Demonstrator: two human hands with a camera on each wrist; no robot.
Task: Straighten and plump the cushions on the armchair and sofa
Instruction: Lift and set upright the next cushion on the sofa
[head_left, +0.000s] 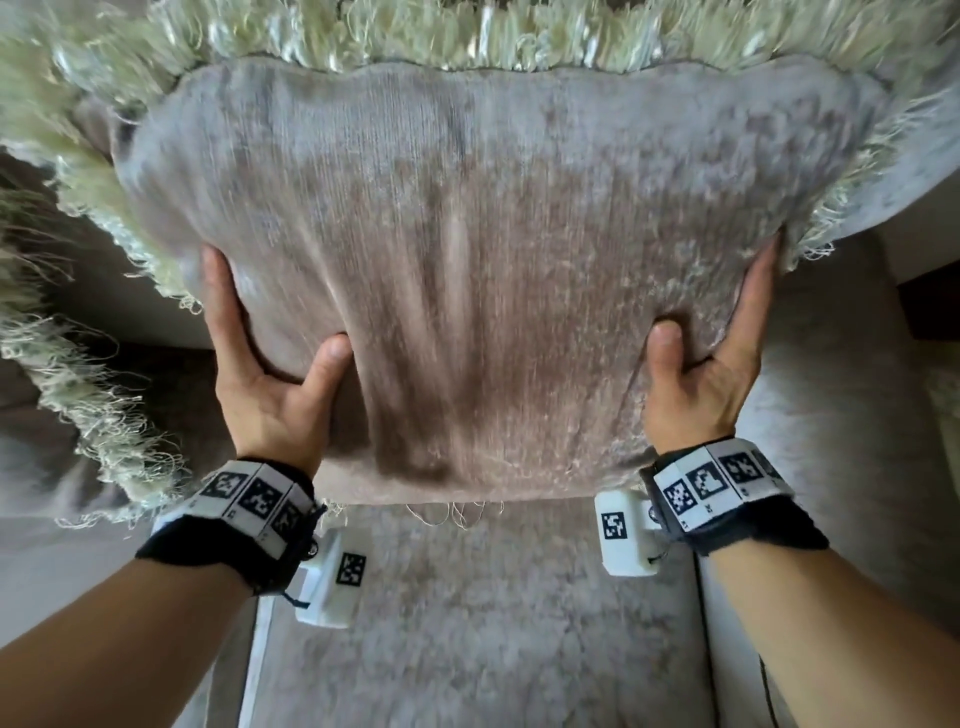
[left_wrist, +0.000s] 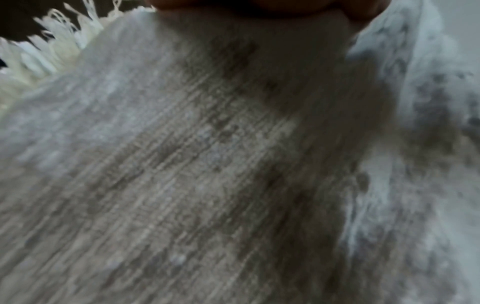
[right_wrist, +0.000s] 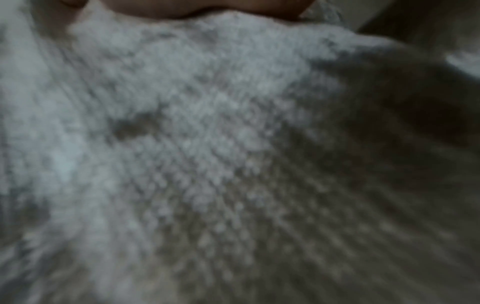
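A large grey-beige velvet cushion (head_left: 483, 270) with a cream fringe (head_left: 415, 36) fills the head view, held up above the armchair seat (head_left: 467, 623). My left hand (head_left: 265, 364) grips its left side, thumb pressed into the front face and fingers along the edge. My right hand (head_left: 711, 358) grips the right side the same way, thumb dug into the fabric. Both wrist views are blurred: the cushion fabric (left_wrist: 207, 164) fills the left wrist view, and the same cloth (right_wrist: 207, 144) fills the right wrist view, with only a strip of skin at the top.
The armchair's left arm (head_left: 78, 545) and right arm (head_left: 831, 467) flank the seat. A fringed edge (head_left: 78, 395) hangs at the left. A dark gap (head_left: 930, 306) shows at the right edge.
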